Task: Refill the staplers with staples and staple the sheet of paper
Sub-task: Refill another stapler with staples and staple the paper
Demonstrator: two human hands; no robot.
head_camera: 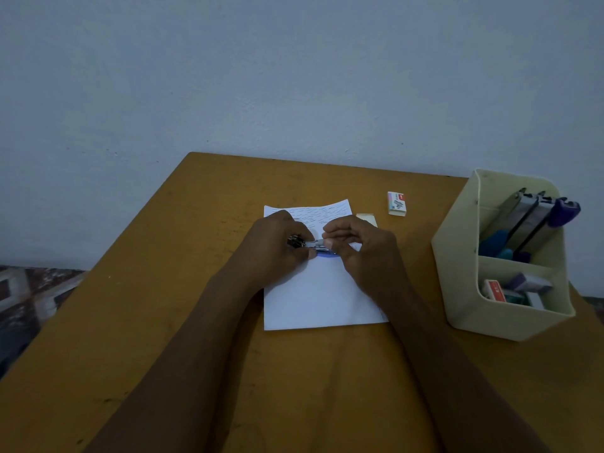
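While the stapler (pixel 314 246) is held just above the middle of the sheet of paper (pixel 320 295), the following is entered.

Risks (judged, not seen):
- Staple strip: if one is going in, it could tilt or break in the channel, since the fingertips cover the opening and the light is dim. Loose staples would scatter onto the sheet.
- Stapler: it is gripped at its two ends only, so a slip of either hand could let a sprung part snap shut on a fingertip.
- Sheet: it lies unweighted on the table (pixel 157 322) with its far edge curling up, and a forearm dragged across it could shift or crease it.

Hands:
- Left hand (pixel 277 243): palm down, fingers curled round the dark metal rear of the stapler, thumb on its near side.
- Right hand (pixel 359 246): knuckles up, fingers (pixel 331 235) bent, with thumb and fingertips pinching the pale front part of the stapler. Whether a staple strip sits between them cannot be told.
- Both forearms reach in from the near edge and meet over the sheet.

Also present:
- Staple box (pixel 397 203), beyond the sheet to the right.
- Small pale box (pixel 368 218), just past the right hand.
- Cream organiser (pixel 510 318) at the right, holding further staplers (pixel 531 220) and small boxes.
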